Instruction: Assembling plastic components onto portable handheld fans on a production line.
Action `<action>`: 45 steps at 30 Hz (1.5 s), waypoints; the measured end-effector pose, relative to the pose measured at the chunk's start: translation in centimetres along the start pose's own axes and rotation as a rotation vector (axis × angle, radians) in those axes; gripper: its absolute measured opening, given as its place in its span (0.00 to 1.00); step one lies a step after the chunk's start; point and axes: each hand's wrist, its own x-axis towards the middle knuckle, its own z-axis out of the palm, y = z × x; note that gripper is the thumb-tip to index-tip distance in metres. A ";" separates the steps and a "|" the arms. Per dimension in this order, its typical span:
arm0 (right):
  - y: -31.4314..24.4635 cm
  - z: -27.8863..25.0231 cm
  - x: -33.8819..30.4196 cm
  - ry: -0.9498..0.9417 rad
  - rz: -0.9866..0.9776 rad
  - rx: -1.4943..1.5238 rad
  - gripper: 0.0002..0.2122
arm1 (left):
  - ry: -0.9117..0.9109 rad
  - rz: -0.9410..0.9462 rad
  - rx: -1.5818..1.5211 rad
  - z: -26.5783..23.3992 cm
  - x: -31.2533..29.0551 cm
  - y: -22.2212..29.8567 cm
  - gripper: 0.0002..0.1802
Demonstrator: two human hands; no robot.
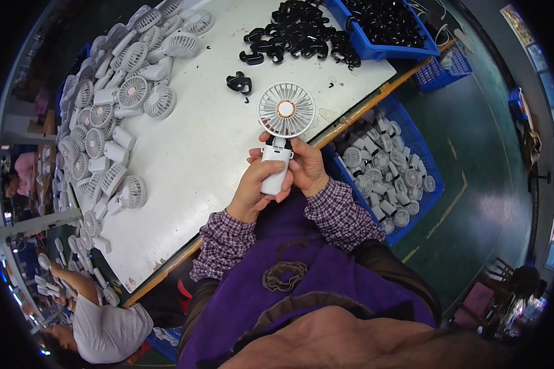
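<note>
A white handheld fan [286, 109] with an orange ring at its hub is held upright before me, its round head pointing away from me. My left hand [252, 184] is closed round the lower handle, its thumb lying across the front. On the other side, my right hand [309, 165] grips the top of the handle near the neck. A dark part shows at the neck between the fingers; its shape is mostly hidden. Just beyond the fan on the left lies a single black curved plastic piece [239, 82], apart from a heap of similar black pieces [295, 34].
Many white fans [132, 91] are piled along the left of the white table [191, 144]. A blue bin [385, 50] of black pieces stands at the far right. Below the table's right edge sits a blue crate [423, 209] of fans. A co-worker [108, 326] is at lower left.
</note>
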 end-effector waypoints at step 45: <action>3.4 9.1 2.3 -0.537 -0.001 -1.509 0.27 | 0.218 0.839 1.672 -3.7 -7.2 2.5 0.16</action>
